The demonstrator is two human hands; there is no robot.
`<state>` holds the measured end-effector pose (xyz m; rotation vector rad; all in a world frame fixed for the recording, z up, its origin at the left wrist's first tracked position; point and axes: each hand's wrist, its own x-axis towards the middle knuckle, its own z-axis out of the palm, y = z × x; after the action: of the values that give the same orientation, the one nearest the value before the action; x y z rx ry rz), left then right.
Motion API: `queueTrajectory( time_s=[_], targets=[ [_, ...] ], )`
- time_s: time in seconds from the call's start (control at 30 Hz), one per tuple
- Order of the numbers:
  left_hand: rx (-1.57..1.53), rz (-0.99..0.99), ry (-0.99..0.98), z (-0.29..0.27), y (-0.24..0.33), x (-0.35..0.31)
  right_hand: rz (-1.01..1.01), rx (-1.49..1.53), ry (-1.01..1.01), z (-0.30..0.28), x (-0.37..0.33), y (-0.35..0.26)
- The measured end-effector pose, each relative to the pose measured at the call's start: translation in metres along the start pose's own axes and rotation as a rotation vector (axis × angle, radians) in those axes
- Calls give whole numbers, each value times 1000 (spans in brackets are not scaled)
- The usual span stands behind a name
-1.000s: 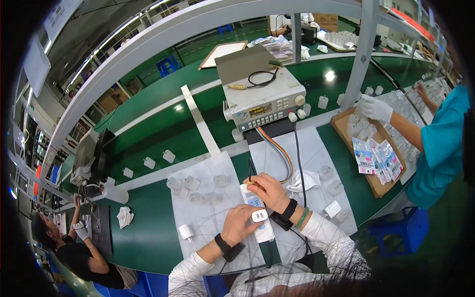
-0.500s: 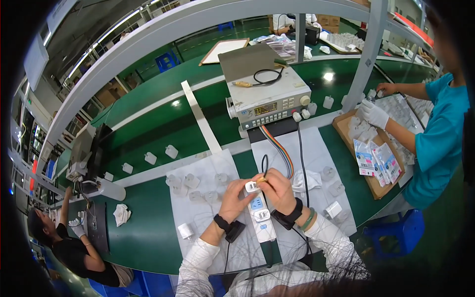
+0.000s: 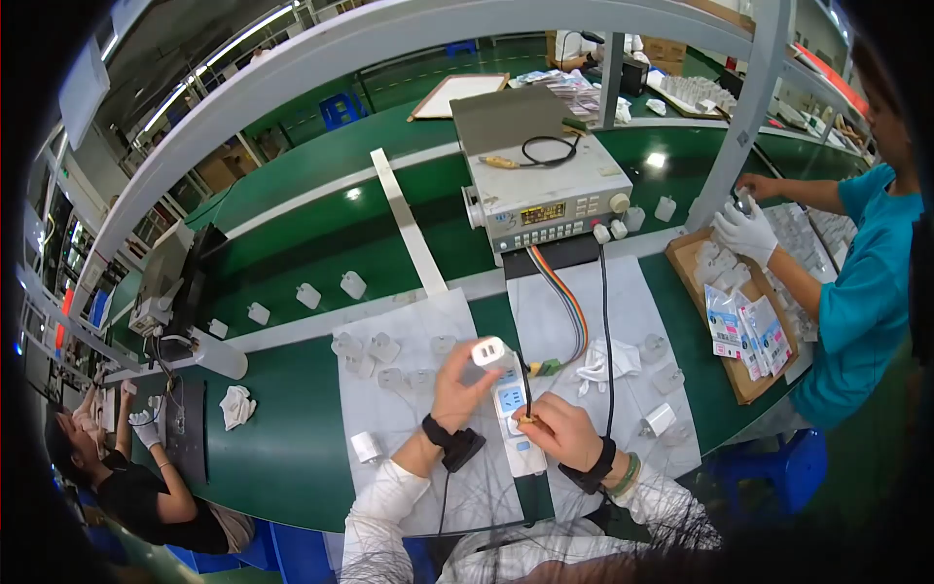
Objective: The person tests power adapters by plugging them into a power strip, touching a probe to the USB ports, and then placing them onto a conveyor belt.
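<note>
My left hand (image 3: 459, 389) is closed around a white wall charger (image 3: 488, 353), its face with two USB ports turned up. Below it, my right hand (image 3: 566, 434) pinches the brass-coloured connector (image 3: 526, 418) of a black cable. That connector sits over the white power strip (image 3: 526, 457), which has blue socket faces. Whether it is seated in a port there cannot be made out. Behind the strip, a rainbow ribbon cable (image 3: 566, 307) runs down from the bench instrument (image 3: 545, 219) to a small green connector (image 3: 548, 368).
White sheets (image 3: 467, 487) cover the bench under my hands. Several chargers in clear covers (image 3: 379, 347) lie at left; a white charger (image 3: 367, 448) lies nearer. A crumpled white cloth (image 3: 611, 360) is at right. Co-workers sit at both sides, the right one behind a cardboard tray (image 3: 749, 387).
My right hand has moved down from the charger to the power strip with the cable connector. My left hand keeps the charger, now slightly higher and apart from the right hand.
</note>
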<state>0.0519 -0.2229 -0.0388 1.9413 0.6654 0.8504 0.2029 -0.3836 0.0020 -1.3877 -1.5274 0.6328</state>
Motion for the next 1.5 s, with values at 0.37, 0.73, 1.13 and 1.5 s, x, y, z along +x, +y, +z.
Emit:
queueTrajectory(
  time_s=[0.37, 0.73, 1.13, 1.5],
  targets=[
    [1080, 2, -258, -72, -34, 198, 5, 204, -123, 0, 4, 13],
    [1772, -223, -517, -118, -52, 194, -18, 134, -100, -7, -1, 23],
    [417, 125, -11, -134, 15, 101, -48, 160, -63, 0, 2, 23],
    [202, -225, -228, -20, 26, 18, -43, 163, -87, 3, 1, 26]
  ],
)
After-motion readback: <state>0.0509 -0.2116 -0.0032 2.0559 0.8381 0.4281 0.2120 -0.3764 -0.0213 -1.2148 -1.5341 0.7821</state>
